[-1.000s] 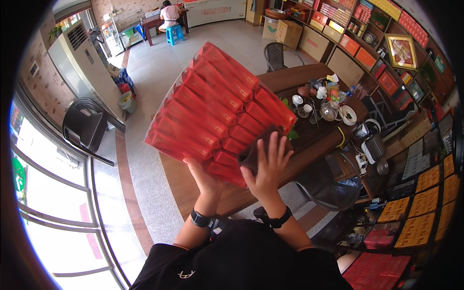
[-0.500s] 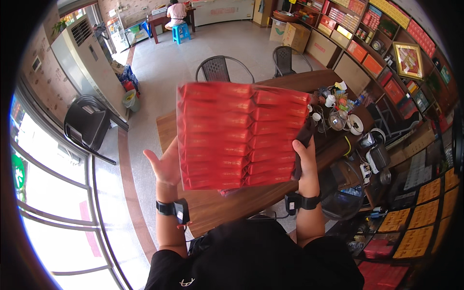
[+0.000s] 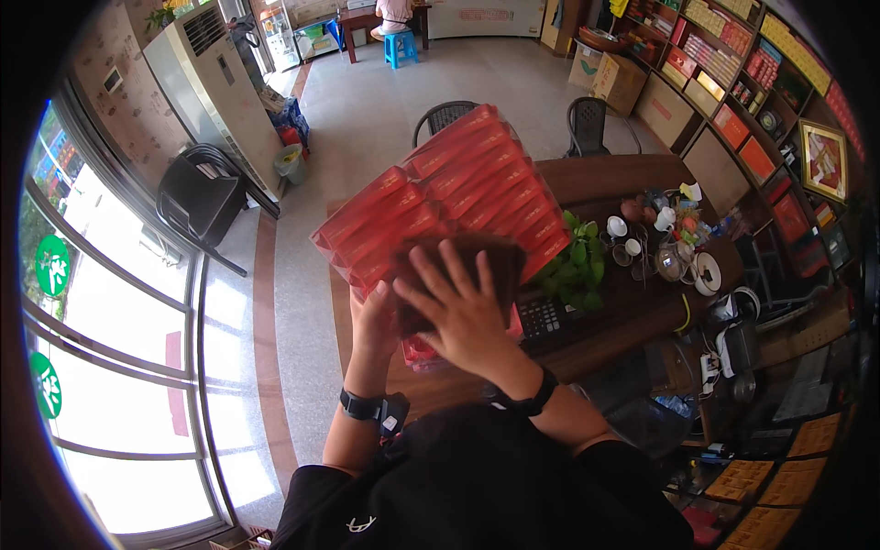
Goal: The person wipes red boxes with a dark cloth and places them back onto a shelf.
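Note:
A clear-wrapped pack of red packets [image 3: 481,179], laid in two columns, is held up tilted above the wooden table. At its lower left edge my left hand [image 3: 371,321] grips it, thumb up along the side and the other fingers hidden behind. My right hand [image 3: 458,307] lies with fingers spread over a dark brown cloth [image 3: 502,266], which rests against the pack's near corner. More red wrapping [image 3: 423,356] shows beneath the hands, partly covered.
On the table [image 3: 632,170] are a green leafy plant [image 3: 579,261], a black keypad device [image 3: 541,316] and a cluster of teaware [image 3: 674,261]. Dark chairs [image 3: 587,128] stand beyond it. Shelves of boxes [image 3: 733,128] line the right; glass doors [image 3: 119,367] are on the left.
The pack has turned and tilted, its far end now toward the right. My right hand has moved from the right edge onto the brown cloth near the middle. The view has shifted left.

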`<act>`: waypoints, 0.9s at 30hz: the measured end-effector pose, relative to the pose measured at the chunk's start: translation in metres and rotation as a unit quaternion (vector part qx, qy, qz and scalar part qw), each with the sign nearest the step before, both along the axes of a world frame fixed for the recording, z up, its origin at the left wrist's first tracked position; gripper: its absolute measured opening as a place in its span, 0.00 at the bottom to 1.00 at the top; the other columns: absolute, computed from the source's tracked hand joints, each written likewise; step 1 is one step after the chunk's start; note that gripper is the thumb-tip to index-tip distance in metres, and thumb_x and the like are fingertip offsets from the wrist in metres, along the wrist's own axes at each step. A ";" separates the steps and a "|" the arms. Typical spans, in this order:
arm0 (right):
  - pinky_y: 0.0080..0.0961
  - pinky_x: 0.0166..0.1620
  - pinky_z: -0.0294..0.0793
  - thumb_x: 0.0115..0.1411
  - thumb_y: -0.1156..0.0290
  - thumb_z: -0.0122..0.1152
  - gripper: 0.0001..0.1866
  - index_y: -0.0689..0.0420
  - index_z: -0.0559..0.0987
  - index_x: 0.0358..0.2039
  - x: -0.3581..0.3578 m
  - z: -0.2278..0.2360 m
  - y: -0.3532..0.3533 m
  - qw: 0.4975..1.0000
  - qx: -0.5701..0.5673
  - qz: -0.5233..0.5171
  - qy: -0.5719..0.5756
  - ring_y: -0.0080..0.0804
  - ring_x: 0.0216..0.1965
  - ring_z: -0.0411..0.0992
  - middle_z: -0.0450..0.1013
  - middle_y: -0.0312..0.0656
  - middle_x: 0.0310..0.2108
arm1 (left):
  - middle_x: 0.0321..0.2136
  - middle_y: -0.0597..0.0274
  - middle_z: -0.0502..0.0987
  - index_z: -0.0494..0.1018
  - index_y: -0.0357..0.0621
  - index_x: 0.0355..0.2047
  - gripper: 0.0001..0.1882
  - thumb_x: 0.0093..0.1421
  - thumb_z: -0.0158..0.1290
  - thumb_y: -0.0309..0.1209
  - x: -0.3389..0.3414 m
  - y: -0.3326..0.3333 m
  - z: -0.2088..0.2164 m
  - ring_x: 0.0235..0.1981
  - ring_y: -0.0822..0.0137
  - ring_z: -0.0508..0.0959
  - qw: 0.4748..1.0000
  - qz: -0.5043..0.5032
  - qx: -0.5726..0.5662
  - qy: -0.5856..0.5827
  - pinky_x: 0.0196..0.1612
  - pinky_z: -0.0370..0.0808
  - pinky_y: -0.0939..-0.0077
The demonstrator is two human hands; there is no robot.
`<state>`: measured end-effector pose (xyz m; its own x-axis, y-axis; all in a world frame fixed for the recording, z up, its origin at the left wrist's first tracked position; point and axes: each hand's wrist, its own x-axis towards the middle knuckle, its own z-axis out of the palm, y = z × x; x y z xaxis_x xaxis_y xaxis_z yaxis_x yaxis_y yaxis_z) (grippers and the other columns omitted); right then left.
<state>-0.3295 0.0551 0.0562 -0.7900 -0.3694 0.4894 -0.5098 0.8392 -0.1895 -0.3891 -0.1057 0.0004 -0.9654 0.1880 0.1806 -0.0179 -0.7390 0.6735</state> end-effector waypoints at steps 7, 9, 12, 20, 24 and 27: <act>0.58 0.68 0.40 0.48 0.48 0.67 0.41 0.37 0.68 0.64 -0.005 -0.060 0.084 0.994 0.000 0.014 0.106 0.41 0.71 0.50 0.55 0.38 0.70 | 0.59 0.51 0.65 0.55 0.40 0.64 0.35 0.62 0.53 0.41 0.018 0.067 -0.063 0.59 0.55 0.70 0.995 0.094 0.025 0.000 0.61 0.68 0.58; 0.58 0.68 0.40 0.49 0.50 0.66 0.38 0.39 0.70 0.63 -0.026 -0.048 0.120 0.992 -0.029 -0.047 0.110 0.45 0.71 0.51 0.56 0.40 0.70 | 0.62 0.48 0.63 0.52 0.40 0.66 0.37 0.63 0.52 0.43 0.024 0.079 -0.069 0.62 0.51 0.67 0.995 0.092 0.037 0.011 0.64 0.66 0.53; 0.59 0.68 0.39 0.55 0.53 0.61 0.34 0.45 0.69 0.63 -0.055 -0.033 0.145 0.971 -0.100 -0.105 0.189 0.49 0.70 0.51 0.56 0.42 0.69 | 0.62 0.47 0.64 0.52 0.40 0.66 0.37 0.63 0.52 0.44 0.029 0.079 -0.052 0.62 0.49 0.66 0.995 0.073 0.060 -0.014 0.63 0.66 0.51; 0.49 0.72 0.32 0.64 0.49 0.50 0.19 0.30 0.75 0.54 -0.025 -0.110 0.106 0.938 -0.085 0.135 0.309 0.28 0.62 0.64 0.72 0.28 0.58 | 0.52 0.47 0.74 0.67 0.39 0.57 0.31 0.66 0.44 0.52 0.024 0.101 -0.068 0.51 0.52 0.76 0.971 -0.007 0.179 -0.156 0.56 0.73 0.59; 0.50 0.71 0.35 0.64 0.51 0.50 0.16 0.29 0.75 0.51 -0.023 -0.124 0.103 0.903 -0.034 0.200 0.377 0.24 0.60 0.65 0.73 0.26 0.53 | 0.54 0.47 0.72 0.63 0.40 0.59 0.28 0.66 0.45 0.46 0.042 0.108 -0.026 0.52 0.51 0.75 0.973 -0.013 0.143 -0.179 0.57 0.73 0.56; 0.51 0.71 0.38 0.63 0.49 0.52 0.15 0.30 0.76 0.49 -0.043 -0.098 0.138 0.917 0.010 0.190 0.350 0.26 0.60 0.65 0.72 0.28 0.54 | 0.54 0.46 0.72 0.62 0.37 0.59 0.28 0.65 0.46 0.43 0.034 0.103 -0.052 0.53 0.51 0.75 0.980 -0.011 0.114 -0.160 0.57 0.72 0.56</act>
